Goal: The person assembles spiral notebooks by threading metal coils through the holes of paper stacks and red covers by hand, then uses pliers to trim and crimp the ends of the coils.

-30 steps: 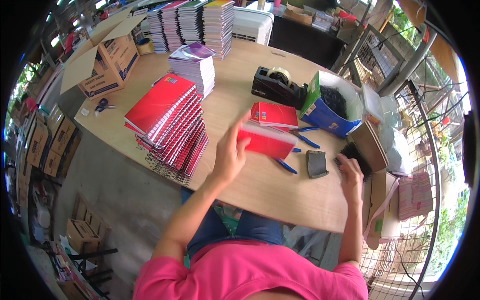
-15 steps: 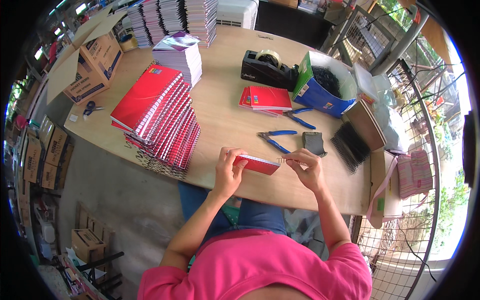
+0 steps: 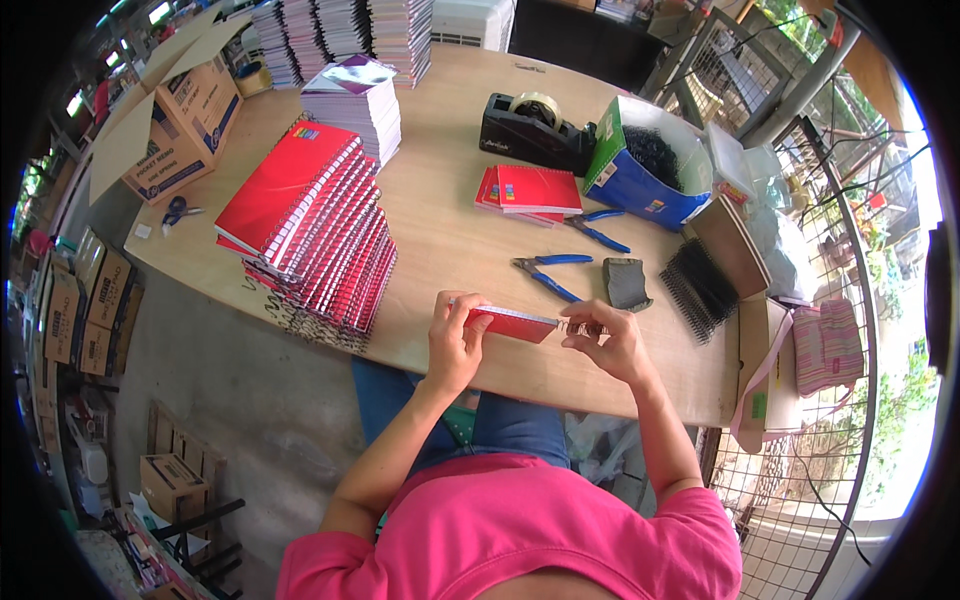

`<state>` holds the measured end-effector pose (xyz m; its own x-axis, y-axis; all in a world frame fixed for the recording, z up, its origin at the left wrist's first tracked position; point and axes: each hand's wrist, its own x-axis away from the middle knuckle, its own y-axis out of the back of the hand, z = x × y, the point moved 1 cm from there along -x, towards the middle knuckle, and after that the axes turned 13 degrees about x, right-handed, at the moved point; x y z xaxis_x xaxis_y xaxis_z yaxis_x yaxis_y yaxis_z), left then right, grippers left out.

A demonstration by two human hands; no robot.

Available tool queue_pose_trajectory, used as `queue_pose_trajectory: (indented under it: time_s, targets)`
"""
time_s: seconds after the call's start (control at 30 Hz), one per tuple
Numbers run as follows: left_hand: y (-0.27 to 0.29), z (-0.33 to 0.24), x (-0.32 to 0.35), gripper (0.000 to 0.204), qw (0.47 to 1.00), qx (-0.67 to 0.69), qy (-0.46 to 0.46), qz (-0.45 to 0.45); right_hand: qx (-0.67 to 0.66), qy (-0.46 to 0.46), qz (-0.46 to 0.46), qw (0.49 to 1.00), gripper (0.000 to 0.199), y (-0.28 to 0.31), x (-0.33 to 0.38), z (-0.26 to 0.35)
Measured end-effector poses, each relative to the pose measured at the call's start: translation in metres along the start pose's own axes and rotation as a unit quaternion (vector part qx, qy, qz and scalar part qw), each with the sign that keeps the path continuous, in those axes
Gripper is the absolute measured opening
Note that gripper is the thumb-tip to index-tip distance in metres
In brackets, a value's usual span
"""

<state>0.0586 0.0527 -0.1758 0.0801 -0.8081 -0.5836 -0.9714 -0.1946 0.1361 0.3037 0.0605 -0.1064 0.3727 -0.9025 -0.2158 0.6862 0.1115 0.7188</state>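
Two bare hands are busy with one small red notebook [image 3: 515, 325], held up on the near side of the black tape dispenser [image 3: 512, 138], close to the front edge of the table [image 3: 440, 170]. Left hand [image 3: 457, 342] has the notebook pinched by its left end, thumb against fingers, with the thing tilted so the long edge faces up. Right hand [image 3: 612, 343] is pinching a short dark wire coil [image 3: 574, 328] right by the notebook's other end; too tiny to tell if any of it is threaded in. Rest of the layout, going by that dispenser: a few more small red notebooks [image 3: 540, 190] sit just in front of it, then two pairs of blue-handled pliers [image 3: 553, 261] [image 3: 608, 238] and a gray block [image 3: 627, 284] nearer the person. Just right of it is a blue and green box [image 3: 655, 205] full of black wire, and further out, nearer the person, a bunch of black coils [image 3: 700, 288]. Off to its left there's a tall stack of bigger red notebooks [image 3: 295, 195], with a white paper pile [image 3: 355, 115] behind that, and way left, some scissors [image 3: 178, 212] plus an open cardboard box [image 3: 190, 130].
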Motion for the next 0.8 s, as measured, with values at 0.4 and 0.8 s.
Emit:
queue_pose_trajectory:
  time_s: [0.4, 0.8]
  targets:
    - [0.0, -0.004, 0.0, 0.017, 1.0, 0.006, -0.008, 0.003, 0.11, 0.065, -0.028, 0.991, 0.014, -0.007, 0.002, 0.008]
    - [0.003, -0.008, -0.003, 0.038, 0.999, 0.032, 0.002, 0.033, 0.394, 0.119, -0.015, 0.911, 0.06, 0.066, -0.007, -0.052]
